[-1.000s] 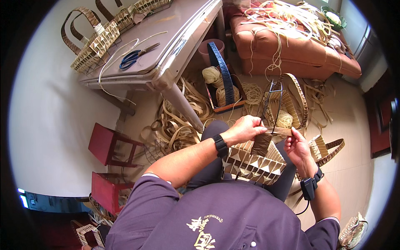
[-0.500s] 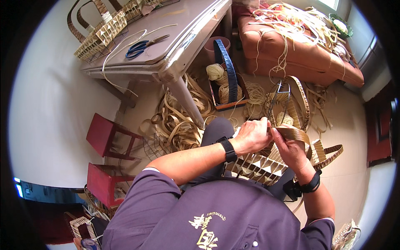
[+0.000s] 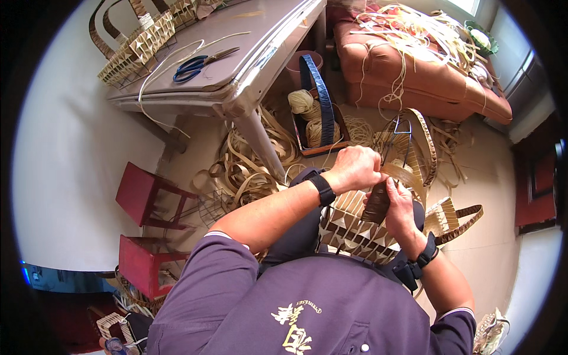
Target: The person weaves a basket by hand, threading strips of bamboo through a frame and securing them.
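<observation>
A woven basket (image 3: 349, 235) in cream and brown sits on my lap. A brown wrapped handle section (image 3: 377, 204) rises from it, and bare metal wire (image 3: 403, 127) shows farther along the handle. My left hand (image 3: 357, 168) is closed, fingertips pinched at the top of the wrapping where a brown flat strip (image 3: 402, 173) loops off to the right. My right hand (image 3: 400, 206) is closed around the right side of the wrapped handle, its thumb pressed near the strip. The fingertips of both hands are partly hidden.
Tangled strips (image 3: 257, 157) lie on the floor beside a table (image 3: 225, 59) bearing blue-handled scissors (image 3: 204, 64). A box with a blue handle (image 3: 325, 148) holds cord balls. Red stools (image 3: 137, 192) stand left; an orange sofa (image 3: 378, 83) carries loose strips. Another handle (image 3: 464, 225) lies right.
My left hand has shifted slightly up and left. My right hand has turned and moved left, lower on the handle. The dark wrapped section now shows between them.
</observation>
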`<state>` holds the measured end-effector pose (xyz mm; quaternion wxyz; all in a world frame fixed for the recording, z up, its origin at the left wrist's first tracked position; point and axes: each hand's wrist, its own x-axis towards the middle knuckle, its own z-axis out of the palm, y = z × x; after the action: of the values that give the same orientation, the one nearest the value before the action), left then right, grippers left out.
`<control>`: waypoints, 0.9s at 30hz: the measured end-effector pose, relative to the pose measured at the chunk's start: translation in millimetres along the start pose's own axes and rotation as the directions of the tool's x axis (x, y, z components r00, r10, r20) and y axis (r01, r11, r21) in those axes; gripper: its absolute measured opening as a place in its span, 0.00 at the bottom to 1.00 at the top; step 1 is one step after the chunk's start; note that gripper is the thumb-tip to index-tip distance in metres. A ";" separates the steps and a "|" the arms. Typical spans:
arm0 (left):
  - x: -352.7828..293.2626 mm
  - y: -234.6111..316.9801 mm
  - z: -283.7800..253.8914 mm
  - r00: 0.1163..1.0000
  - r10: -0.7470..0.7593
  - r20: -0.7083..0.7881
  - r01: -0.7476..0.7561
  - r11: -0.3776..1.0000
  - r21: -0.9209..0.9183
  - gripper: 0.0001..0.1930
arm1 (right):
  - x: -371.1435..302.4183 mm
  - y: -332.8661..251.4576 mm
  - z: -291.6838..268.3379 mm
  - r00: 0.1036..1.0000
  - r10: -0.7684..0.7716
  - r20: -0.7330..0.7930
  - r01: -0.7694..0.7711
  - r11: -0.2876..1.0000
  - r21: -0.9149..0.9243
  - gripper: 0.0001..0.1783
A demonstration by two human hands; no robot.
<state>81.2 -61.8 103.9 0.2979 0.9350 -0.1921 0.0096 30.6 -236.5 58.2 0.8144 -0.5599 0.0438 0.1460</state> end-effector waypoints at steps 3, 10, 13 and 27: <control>21.7 -30.4 30.5 0.990 0.142 0.009 -0.092 0.682 -0.725 0.24 | 0.7 -7.1 12.5 0.994 0.081 -0.071 -0.081 0.997 0.000 0.19; 44.2 -62.0 33.6 0.760 0.399 0.514 0.480 0.189 -0.857 0.24 | 5.1 -8.8 5.1 0.988 0.102 -0.113 -0.101 0.995 0.014 0.15; 39.9 -87.9 27.7 0.827 0.093 0.554 0.525 0.224 -0.821 0.13 | 0.6 -12.0 3.3 0.990 0.109 -0.084 -0.109 0.994 0.006 0.15; -247.4 -331.2 -1.3 0.391 -0.893 0.222 0.556 0.038 -0.830 0.06 | 4.9 22.5 -10.9 0.997 0.010 0.073 -0.014 0.998 0.056 0.15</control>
<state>-26.9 274.4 -111.0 0.6768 0.6127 0.4029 -0.0647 29.9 -238.2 32.9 0.8300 -0.5309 0.0216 0.1698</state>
